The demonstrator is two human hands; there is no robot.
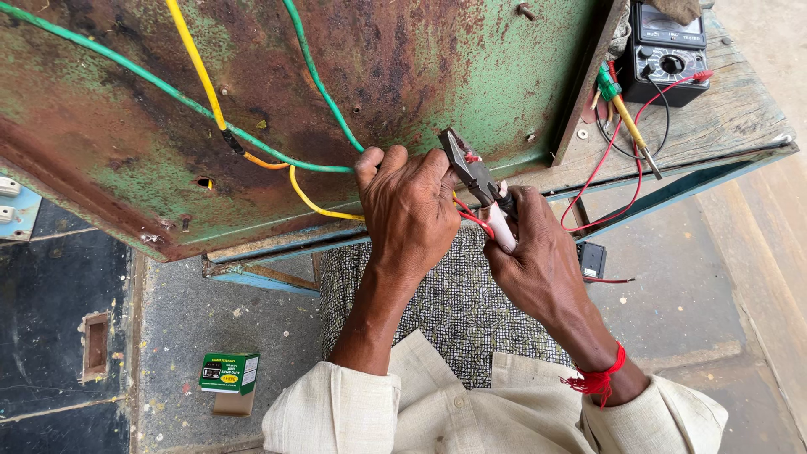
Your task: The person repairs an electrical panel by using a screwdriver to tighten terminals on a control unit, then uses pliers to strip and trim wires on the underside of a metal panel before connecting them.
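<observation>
My left hand (408, 206) is closed around a bundle of wires, a green wire (324, 88) and a yellow wire (315, 204), in front of a rusty green metal panel (252, 101). My right hand (538, 261) grips pliers (472, 172) with pale handles. The dark jaws point up and left, close to a thin red wire (472, 219) that runs between the two hands. A red thread is tied around my right wrist.
A black multimeter (670, 50) with red and black leads lies on the wooden bench (723, 118) at top right, beside a green-and-yellow screwdriver (626, 118). A small green box (229, 372) sits on the floor. A patterned cloth (458, 311) lies below my hands.
</observation>
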